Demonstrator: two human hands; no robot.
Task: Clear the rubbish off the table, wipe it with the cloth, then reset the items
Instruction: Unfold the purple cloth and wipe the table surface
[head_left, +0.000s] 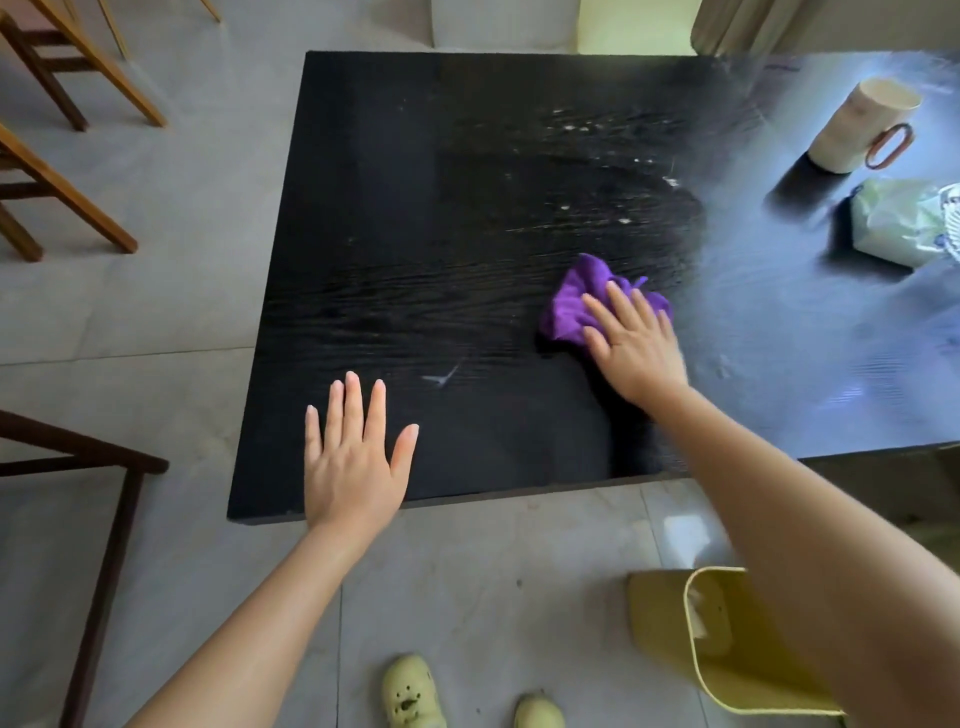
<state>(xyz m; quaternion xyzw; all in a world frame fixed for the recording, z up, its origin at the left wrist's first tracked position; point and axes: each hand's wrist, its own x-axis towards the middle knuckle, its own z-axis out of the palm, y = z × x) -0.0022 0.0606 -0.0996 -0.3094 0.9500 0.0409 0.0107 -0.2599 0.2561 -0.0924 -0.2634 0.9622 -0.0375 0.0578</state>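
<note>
Right hand lies palm down on the purple cloth, fingers spread and nearly flat, pressing the crumpled fabric onto the table rather than gripping it; the cloth bunches out from under the fingertips toward the far left of the hand.

Around it, taking the biggest things first: the black table fills the middle of the view, its wood grain showing, with pale streaks and specks across the far middle and a small light scrap near the front, between the two hands. Wooden chairs stand on the grey floor off the table's left side, and a darker frame sits nearer on that side. A yellow bin stands on the floor by the table's front right corner, partly hidden by the right forearm. On the table's far right, well apart from the cloth, are a green-and-white packet and, beyond it, a cream mug with a reddish handle. Nothing stands between the cloth and the streaked area.

Left hand rests open and flat at the table's front edge, fingers fanned, holding nothing. Both forearms reach forward, bare.
</note>
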